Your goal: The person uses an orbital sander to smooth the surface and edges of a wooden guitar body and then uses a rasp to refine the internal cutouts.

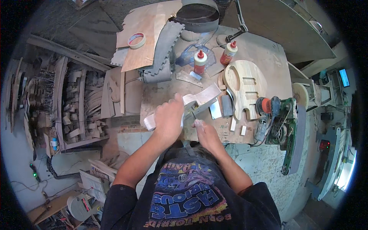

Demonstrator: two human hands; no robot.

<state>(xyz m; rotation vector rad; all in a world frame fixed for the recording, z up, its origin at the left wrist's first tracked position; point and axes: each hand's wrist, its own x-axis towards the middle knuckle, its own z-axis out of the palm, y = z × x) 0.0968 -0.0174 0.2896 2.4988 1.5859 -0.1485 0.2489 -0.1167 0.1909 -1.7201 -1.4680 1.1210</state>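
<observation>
A long pale bar lies slantwise near the front edge of the workbench, its whitish top surface looking dusty or wrapped. My left hand is closed around its middle. An opening with a greenish-yellow part shows in the bar's side, just right of that hand. My right hand pinches a thin dark-tipped tool, whose point is at this opening; whether it touches cannot be made out. Beyond the bar's right end sits a pale wooden guitar body with carved-out pockets. Beside it are a grey block and a white sheet.
Two red-capped glue bottles stand on the workbench. A tape roll rests on a plywood sheet at the back left. An orange-padded sander and a green belt-sanding machine occupy the right side.
</observation>
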